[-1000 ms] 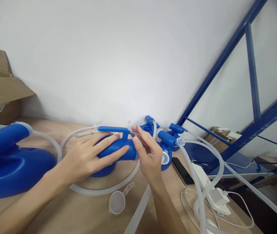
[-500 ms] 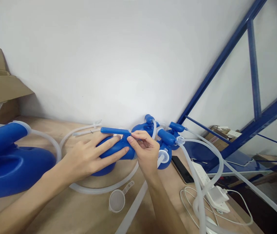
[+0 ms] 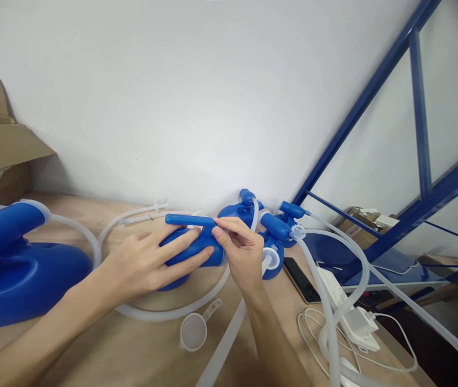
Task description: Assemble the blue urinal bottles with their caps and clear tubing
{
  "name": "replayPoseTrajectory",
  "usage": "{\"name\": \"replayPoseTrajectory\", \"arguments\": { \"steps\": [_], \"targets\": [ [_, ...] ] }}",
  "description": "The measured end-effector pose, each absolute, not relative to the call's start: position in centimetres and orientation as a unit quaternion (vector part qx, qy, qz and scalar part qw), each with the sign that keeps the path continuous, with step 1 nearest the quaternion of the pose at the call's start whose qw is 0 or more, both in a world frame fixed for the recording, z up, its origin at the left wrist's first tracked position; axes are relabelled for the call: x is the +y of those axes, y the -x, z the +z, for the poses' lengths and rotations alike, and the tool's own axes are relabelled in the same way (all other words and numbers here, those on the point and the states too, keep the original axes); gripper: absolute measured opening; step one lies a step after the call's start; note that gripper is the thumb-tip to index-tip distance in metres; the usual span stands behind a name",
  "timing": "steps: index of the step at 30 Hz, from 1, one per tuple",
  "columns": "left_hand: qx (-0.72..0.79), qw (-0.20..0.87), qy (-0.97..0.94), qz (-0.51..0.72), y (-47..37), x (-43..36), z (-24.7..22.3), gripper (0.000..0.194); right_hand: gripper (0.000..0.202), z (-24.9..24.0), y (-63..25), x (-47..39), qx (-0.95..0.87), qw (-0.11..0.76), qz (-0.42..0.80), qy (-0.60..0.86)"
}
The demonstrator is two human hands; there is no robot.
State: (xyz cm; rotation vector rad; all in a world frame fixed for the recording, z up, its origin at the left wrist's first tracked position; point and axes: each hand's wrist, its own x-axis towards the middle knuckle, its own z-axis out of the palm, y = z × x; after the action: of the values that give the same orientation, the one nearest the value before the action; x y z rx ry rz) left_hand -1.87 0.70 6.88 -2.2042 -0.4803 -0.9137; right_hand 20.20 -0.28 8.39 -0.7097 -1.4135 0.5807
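A blue plastic urinal bottle lies in front of me, with a flat blue bar along its top. My left hand reaches over the bottle from the left, its fingers wrapped round the body. At the bar's right end, my right hand pinches with thumb and forefinger, the other fingers curled in. A pale rim shows at the bottle's right end, partly behind the right hand. Part of the bottle is hidden under my left hand.
A large blue bottle stands at left, near a cardboard box. A clear measuring cup and hoses lie in front. Rightward are several blue bottles, a phone, a power strip and a blue metal rack.
The blue bar has dipped slightly and shifted a little left, and the bottle has tilted a bit. Below, the hose end has moved slightly right. Both hands keep their hold.
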Motion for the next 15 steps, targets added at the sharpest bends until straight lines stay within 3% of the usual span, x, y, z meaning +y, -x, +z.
{"name": "replayPoseTrajectory", "arguments": {
  "steps": [5,15],
  "targets": [
    [-0.185,0.371,0.851,-0.324,2.0,1.0,7.2,0.054,0.011,8.0,-19.7,-0.2,-0.631,0.647,0.243,0.352],
    [-0.196,0.378,0.856,-0.294,1.5,0.7,7.1,0.050,0.023,6.8,-19.2,-0.4,-0.731,0.536,-0.046,0.420]
  ]
}}
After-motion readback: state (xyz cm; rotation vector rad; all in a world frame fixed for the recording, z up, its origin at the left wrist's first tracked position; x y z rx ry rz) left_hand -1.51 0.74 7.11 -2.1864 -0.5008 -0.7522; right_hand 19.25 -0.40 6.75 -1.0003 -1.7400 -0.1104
